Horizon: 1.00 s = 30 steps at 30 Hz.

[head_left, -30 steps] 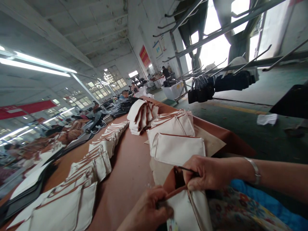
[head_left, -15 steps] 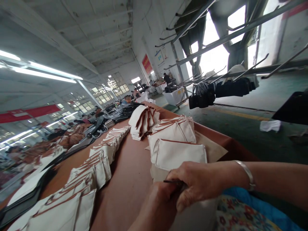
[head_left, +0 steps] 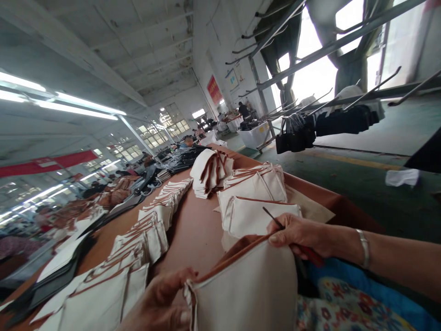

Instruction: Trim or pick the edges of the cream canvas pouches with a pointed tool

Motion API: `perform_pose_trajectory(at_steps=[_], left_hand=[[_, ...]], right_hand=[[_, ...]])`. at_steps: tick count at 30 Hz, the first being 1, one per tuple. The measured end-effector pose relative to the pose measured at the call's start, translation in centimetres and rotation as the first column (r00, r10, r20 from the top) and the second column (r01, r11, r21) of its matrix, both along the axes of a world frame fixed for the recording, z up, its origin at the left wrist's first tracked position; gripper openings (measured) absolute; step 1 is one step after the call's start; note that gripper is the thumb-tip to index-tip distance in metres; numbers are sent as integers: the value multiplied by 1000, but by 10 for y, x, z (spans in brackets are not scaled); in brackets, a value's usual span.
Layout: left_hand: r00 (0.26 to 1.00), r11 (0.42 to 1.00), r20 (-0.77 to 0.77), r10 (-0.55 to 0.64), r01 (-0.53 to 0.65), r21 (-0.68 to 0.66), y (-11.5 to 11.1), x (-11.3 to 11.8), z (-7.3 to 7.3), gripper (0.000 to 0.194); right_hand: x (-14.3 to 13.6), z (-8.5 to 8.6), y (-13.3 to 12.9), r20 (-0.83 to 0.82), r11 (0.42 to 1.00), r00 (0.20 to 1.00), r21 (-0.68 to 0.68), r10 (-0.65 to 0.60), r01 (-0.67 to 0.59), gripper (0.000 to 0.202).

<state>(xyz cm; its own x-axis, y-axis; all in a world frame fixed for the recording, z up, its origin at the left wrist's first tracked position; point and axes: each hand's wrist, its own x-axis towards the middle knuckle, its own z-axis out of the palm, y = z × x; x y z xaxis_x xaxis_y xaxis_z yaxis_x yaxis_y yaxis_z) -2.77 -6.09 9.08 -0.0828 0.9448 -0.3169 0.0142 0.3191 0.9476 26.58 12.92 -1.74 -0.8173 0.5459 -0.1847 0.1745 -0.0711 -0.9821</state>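
Note:
A cream fabric piece with a brown edge (head_left: pixel 244 289) is stretched between my two hands close to the camera. My left hand (head_left: pixel 161 299) is closed on its left corner, slightly blurred. At its upper right corner, my right hand (head_left: pixel 299 234) pinches the fabric and also holds a thin dark-tipped tool with a red handle (head_left: pixel 312 255). Just beyond lies a stack of cream pieces with brown trim (head_left: pixel 258 214) on the brown table (head_left: pixel 196 230). A long row of similar pieces (head_left: pixel 99 294) runs along the left.
Folded cream pieces (head_left: pixel 210 172) stand farther up the table. Black parts (head_left: pixel 41 285) lie at the far left. A metal rack (head_left: pixel 310 57) with black bags (head_left: pixel 295 138) stands at the right. A white bin (head_left: pixel 255 135) and people are in the distance.
My hands have moved apart from their overlapping position. The cream piece is now raised and spread between them, and the tool's thin tip points up from my right hand.

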Motion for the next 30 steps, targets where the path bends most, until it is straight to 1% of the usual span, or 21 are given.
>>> perform_pose_trajectory(at_steps=[1, 2, 3, 4, 5, 7, 8, 10, 11, 13, 15, 16, 20, 22, 24, 25, 26, 27, 28, 29, 30], left_hand=[[1000, 1000, 9, -2, 2, 28, 2, 4, 2, 41], [999, 998, 21, -45, 45, 37, 5, 11, 2, 34], [992, 992, 21, -127, 126, 29, 10, 22, 0, 25], [979, 981, 65, -195, 193, 38, 16, 34, -3, 23], [970, 975, 90, -224, 222, 33, 22, 47, -7, 25], [967, 969, 62, -246, 243, 46, 35, 69, -14, 31], [967, 967, 29, -254, 252, 47, 41, 76, -17, 33], [958, 958, -48, -283, 285, 33, 50, 86, -19, 35], [950, 953, -85, -300, 302, 12, 54, 89, -19, 35], [932, 944, -148, -331, 327, -50, 58, 91, -18, 34], [917, 934, -181, -354, 337, -119, 61, 94, -15, 32], [918, 934, -180, -354, 336, -124, 61, 95, -14, 34], [946, 960, -167, -278, 280, -15, 65, 101, -17, 47], [942, 965, -214, -258, 260, -21, 69, 101, -23, 52], [927, 964, -263, -266, 259, -63, 72, 102, -29, 58], [922, 962, -276, -272, 260, -78, 73, 102, -32, 61], [917, 961, -287, -276, 261, -91, 74, 103, -33, 62], [914, 961, -297, -277, 259, -100, 75, 104, -33, 62], [911, 961, -308, -276, 254, -110, 75, 105, -32, 62], [909, 961, -315, -273, 247, -121, 75, 107, -30, 60], [909, 962, -319, -269, 238, -132, 75, 109, -27, 59]], right_hand=[[-3, -9, -5, 40, 1000, 999, 6, 18, -18, 29], [-6, -16, -10, 74, 999, 997, 27, 30, -32, 26], [-8, -19, -14, 94, 998, 995, 59, 28, -33, 23], [-10, -18, -17, 98, 996, 995, 91, 10, -19, 22], [-11, -13, -20, 94, 993, 995, 121, -17, 6, 26], [-11, 8, -24, 70, 988, 996, 147, -49, 38, 37], [-10, 21, -25, 52, 989, 998, 142, -35, 27, 42], [-8, 45, -28, 13, 994, 998, 99, 53, -54, 45], [-7, 53, -30, -14, 993, 995, 74, 97, -96, 44], [-5, 61, -33, -69, 992, 990, 36, 126, -124, 39], [-4, 59, -36, -103, 996, 990, 14, 94, -93, 33], [-4, 56, -36, -110, 997, 991, 3, 76, -76, 30], [-1, 46, -34, -107, 999, 993, -12, 50, -52, 24], [0, 46, -33, -113, 996, 992, 79, 48, -39, 17], [3, 51, -32, -100, 961, 994, 277, 48, -19, 9], [4, 54, -33, -79, 915, 996, 404, 51, -15, 7], [7, 57, -34, -60, 851, 997, 524, 49, -10, 7], [9, 60, -35, -54, 789, 998, 615, 38, 3, 8], [11, 63, -37, -67, 744, 997, 667, 24, 27, 9], [14, 65, -38, -93, 729, 996, 683, 16, 53, 10], [16, 66, -39, -128, 739, 992, 669, 11, 78, 11]])
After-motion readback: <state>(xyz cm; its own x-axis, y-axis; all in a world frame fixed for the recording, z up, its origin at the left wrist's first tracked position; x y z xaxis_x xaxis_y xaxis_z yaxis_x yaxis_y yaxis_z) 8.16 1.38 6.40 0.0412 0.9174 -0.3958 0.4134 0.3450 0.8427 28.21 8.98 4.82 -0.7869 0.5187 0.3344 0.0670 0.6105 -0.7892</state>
